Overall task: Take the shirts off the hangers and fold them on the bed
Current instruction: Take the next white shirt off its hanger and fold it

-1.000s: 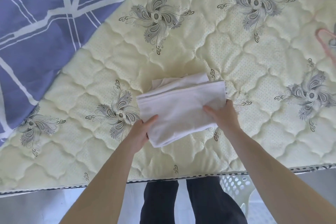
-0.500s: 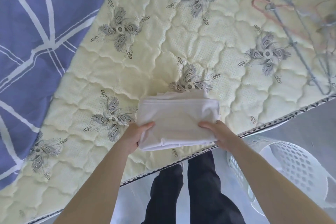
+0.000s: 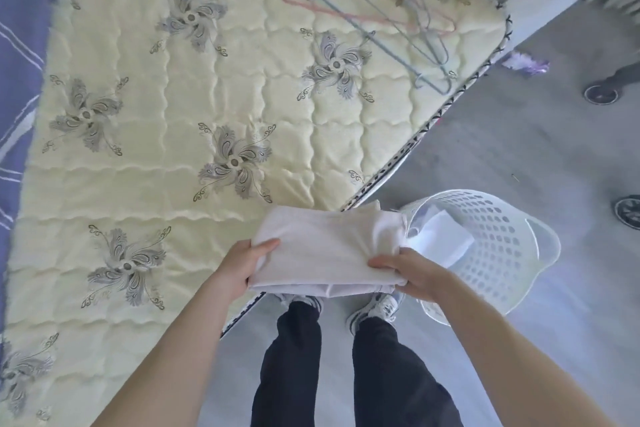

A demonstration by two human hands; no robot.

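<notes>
A folded white shirt point(image 3: 325, 250) hangs in the air over the edge of the bed point(image 3: 166, 191), partly above the floor. My left hand point(image 3: 242, 263) grips its left end, thumb on top. At its right end my right hand point(image 3: 408, 270) grips it the same way. Several empty wire hangers point(image 3: 381, 17), pink and grey, lie in a heap near the mattress's far right corner.
A white perforated laundry basket point(image 3: 502, 253) stands on the grey floor just right of the shirt, with white cloth point(image 3: 440, 236) inside. A blue striped sheet point(image 3: 20, 80) covers the bed's left side. My legs and shoes are below the shirt.
Both hands have lifted the folded shirt off the mattress and carried it right, past the bed's edge toward the basket. The view has swung right, showing the hangers and the floor.
</notes>
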